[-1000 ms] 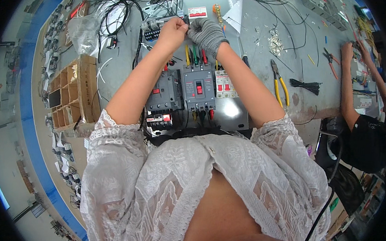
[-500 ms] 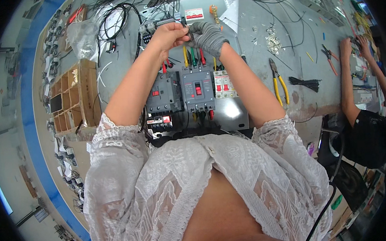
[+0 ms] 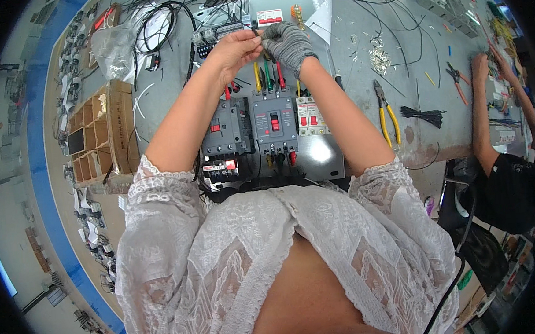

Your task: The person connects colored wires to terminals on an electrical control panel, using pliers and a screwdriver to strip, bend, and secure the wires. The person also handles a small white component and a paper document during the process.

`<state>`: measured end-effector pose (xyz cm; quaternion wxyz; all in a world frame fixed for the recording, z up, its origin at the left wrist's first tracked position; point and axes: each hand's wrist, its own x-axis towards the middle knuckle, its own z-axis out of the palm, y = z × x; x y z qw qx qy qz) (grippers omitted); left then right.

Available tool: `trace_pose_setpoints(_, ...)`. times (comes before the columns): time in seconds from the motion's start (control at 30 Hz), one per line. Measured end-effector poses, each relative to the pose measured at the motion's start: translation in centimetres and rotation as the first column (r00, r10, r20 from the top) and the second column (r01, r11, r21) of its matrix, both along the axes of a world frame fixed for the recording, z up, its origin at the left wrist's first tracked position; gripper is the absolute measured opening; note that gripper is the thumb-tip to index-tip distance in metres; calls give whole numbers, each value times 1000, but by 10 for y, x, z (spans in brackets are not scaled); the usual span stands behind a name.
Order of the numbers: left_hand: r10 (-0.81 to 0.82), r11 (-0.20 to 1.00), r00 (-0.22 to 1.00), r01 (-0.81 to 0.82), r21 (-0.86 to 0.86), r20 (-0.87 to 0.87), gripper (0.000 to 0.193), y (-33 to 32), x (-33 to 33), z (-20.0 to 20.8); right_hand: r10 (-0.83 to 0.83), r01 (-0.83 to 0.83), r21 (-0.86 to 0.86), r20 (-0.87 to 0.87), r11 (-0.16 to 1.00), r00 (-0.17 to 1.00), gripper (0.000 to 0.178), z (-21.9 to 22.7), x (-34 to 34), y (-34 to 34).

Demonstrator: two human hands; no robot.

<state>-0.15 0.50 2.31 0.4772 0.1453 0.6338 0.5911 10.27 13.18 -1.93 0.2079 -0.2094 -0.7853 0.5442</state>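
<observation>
A dark wire (image 3: 255,28) is being pinched at the fingertips of the bare left hand (image 3: 238,52), toward its two o'clock; the gloved right hand (image 3: 287,44) is being held curled alongside, its grip hidden. Only a short, thin black length is being shown. Room is being bounded at six o'clock by a grey breaker (image 3: 275,114), at eight by a partitioned box (image 3: 120,128); at four, grey tabletop (image 3: 411,91) is being edged by yellow-handled pliers (image 3: 381,99).
</observation>
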Motion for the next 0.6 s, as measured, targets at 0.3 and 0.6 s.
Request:
trace_pose_setpoints(0.3, 38, 999, 997, -38, 1, -69, 6, 2, -2, -7, 46, -50, 57, 71, 997, 996, 23, 9, 5, -3)
trace_pose_setpoints(0.6, -35, 994, 900, -14, -109, -434, 14, 7, 0, -13, -63, 37, 196, 132, 980, 989, 25, -2, -2, -3)
